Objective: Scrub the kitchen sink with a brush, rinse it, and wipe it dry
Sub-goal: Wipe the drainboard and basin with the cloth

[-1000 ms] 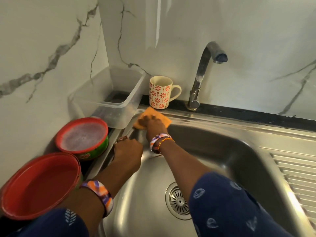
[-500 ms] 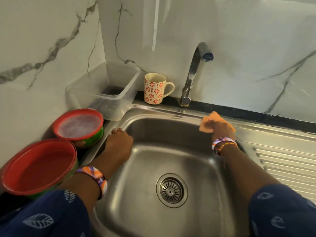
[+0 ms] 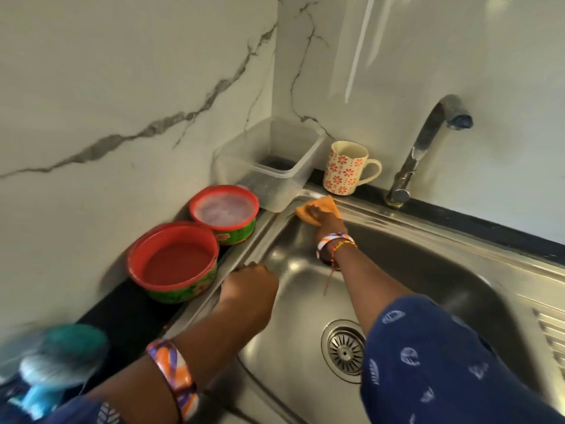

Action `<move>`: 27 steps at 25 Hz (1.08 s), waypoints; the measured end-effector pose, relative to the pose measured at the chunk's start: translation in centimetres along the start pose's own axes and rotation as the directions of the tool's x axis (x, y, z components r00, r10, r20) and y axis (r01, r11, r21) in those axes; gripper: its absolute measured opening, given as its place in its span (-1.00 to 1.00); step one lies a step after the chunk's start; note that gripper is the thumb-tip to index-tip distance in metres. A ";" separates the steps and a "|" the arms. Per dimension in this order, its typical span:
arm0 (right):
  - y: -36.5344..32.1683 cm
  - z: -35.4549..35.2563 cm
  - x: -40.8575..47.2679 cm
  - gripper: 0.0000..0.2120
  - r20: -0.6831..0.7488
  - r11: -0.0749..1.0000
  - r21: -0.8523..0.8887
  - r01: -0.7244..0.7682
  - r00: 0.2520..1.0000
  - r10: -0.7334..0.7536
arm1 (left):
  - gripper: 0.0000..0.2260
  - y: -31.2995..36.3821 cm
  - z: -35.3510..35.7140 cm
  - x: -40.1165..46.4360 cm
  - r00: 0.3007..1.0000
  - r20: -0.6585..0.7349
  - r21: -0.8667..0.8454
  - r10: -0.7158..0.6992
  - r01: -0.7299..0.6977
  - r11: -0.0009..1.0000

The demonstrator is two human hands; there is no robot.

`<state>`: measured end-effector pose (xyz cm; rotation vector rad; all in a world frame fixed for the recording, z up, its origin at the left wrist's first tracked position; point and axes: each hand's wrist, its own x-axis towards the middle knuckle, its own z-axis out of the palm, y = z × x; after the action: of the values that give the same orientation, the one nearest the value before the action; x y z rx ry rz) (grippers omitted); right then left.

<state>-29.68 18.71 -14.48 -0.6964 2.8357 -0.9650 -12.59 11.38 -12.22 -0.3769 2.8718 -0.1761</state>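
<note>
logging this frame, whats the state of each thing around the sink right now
tap: off, no water running
sink: empty, drain open
cloth: pressed on the sink's back left corner
right hand: on the cloth
left hand: resting on the sink's left rim
mug: upright
clear tub: upright, open
near red tub: open
far red tub: holds something pale

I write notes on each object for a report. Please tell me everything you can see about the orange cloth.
The orange cloth looks like thin, soft fabric, crumpled, not folded flat. It lies at the back left corner of the steel sink, on the rim, below the flowered mug. The right hand presses on it and covers its near part. Whether it is wet cannot be told.
</note>
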 end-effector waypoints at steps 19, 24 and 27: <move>-3.2 0.3 -21.0 -0.73 0.598 0.977 -0.213 0.013 0.793 0.120 | -0.64 -2.0 1.9 -9.0 0.997 0.071 -0.159 -0.037 0.048 0.986; 1.1 -5.8 -26.3 -0.64 0.534 0.920 -0.391 0.020 0.819 0.209 | -0.69 3.5 1.2 -10.0 0.965 0.082 -0.196 0.249 -0.229 0.953; 3.4 -10.2 -30.1 -0.65 0.426 0.882 -0.468 -0.057 0.859 0.282 | -0.66 7.8 0.5 -11.0 0.922 0.090 -0.282 0.377 -0.339 0.897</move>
<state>-6.13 40.03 -10.70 -0.5875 2.5943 -0.0733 -4.03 21.76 -11.49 0.1011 2.7617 0.2884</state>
